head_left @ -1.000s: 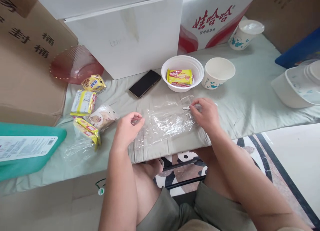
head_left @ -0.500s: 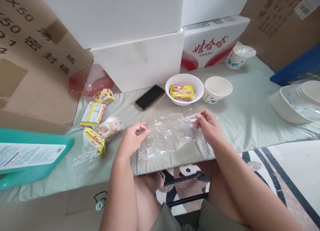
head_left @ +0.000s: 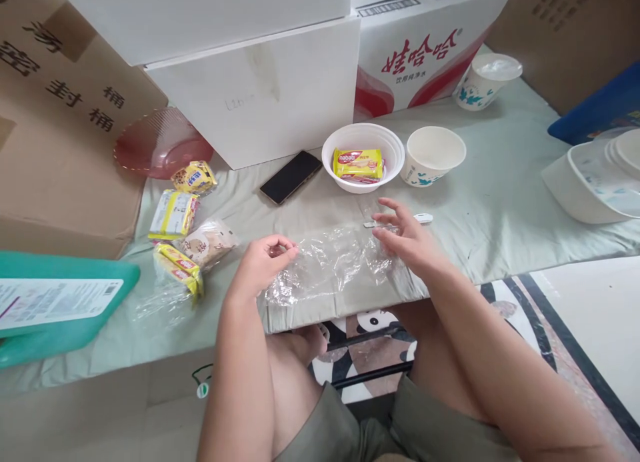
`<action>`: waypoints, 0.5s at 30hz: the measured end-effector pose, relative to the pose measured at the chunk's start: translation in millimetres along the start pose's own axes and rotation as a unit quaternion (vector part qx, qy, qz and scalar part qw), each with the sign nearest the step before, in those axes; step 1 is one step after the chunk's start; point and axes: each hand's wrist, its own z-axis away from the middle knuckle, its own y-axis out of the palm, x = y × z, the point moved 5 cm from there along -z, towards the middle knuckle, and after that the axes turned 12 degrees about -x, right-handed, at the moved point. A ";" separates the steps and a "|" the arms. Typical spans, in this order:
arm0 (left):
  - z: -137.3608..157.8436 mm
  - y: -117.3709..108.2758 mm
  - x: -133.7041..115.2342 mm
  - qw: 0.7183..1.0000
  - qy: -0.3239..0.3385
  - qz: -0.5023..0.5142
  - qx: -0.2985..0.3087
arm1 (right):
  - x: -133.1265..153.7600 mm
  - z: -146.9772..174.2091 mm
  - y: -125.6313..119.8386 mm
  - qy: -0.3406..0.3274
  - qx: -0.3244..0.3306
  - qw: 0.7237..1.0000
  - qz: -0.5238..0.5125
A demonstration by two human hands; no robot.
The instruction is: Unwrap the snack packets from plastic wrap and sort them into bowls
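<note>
A crumpled clear plastic bag (head_left: 330, 262) lies flat near the table's front edge, between my two hands. My left hand (head_left: 270, 261) is closed, thumb against fingertips, pinching the bag's left end. Over the bag's right end, my right hand (head_left: 404, 239) is open with its fingers apart. A slim white object (head_left: 424, 218) lies on the table behind that hand, its middle hidden by the fingers; I cannot make out its kind. Beyond the bag, a white bowl (head_left: 345, 185) holds yellow-and-red wafer packs (head_left: 358, 163).
A phone (head_left: 291, 177) and a paper cup (head_left: 434, 157) flank the bowl. Several snack packs (head_left: 174, 214) lie at left, near a red plastic dish (head_left: 163, 145) and a green jug (head_left: 65, 309). White boxes (head_left: 260, 92) stand behind. A white container (head_left: 580, 189) is at right.
My right hand's fingers have spread and let go of the bag's right end. The slim white object shows more behind it. The view has tilted slightly downward.
</note>
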 end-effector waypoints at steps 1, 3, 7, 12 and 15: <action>0.1 1.2 -0.4 1.000 -0.001 -0.006 0.003 | 2.0 2.5 0.6 -0.002 0.024 1.000 0.005; -0.1 2.4 -0.4 1.000 -0.005 -0.011 0.004 | 6.2 6.7 -0.4 -0.007 0.055 0.998 0.006; -1.3 3.7 3.0 1.000 -0.014 -0.008 0.001 | 9.3 11.4 -3.3 -0.003 0.082 0.995 0.061; -1.5 6.9 5.6 1.000 -0.007 -0.012 0.001 | 3.9 10.0 -21.2 0.008 -0.047 0.995 0.085; -0.2 8.7 4.2 1.000 -0.005 -0.017 0.006 | -4.7 9.8 -37.1 0.029 -0.099 0.994 0.034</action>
